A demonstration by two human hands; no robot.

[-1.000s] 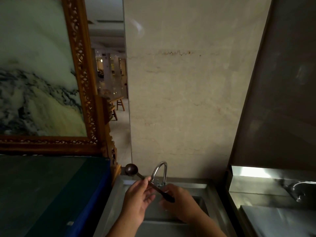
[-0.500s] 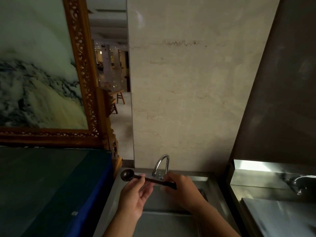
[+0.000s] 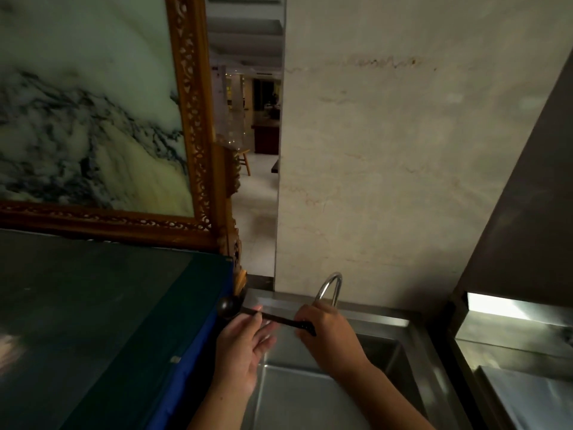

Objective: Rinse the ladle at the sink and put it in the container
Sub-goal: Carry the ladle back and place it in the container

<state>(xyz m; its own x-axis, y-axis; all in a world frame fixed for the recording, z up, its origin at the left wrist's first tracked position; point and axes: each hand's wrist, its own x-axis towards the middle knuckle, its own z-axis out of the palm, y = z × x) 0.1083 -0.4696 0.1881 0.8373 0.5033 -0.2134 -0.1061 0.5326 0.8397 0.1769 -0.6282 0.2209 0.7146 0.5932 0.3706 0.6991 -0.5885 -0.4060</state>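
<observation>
From my head camera, low in the middle of the frame, I hold the ladle [image 3: 266, 318] almost level over the left rim of the sink [image 3: 325, 395], its dark bowl at the lower centre-left against the blue-edged counter [image 3: 198, 346], its handle running right. My right hand [image 3: 328, 339] is pinched shut on the handle's end, just below the curved faucet [image 3: 330, 288]. My left hand [image 3: 245, 346] lies under the shaft with fingers spread and loose, only the tips near it; I cannot tell if they touch. No water is visible running, and no container is in view. The ladle looks small, light and rigid, likely slick if wet, so I judge the handle's end the best hold, steadied mid-shaft.
</observation>
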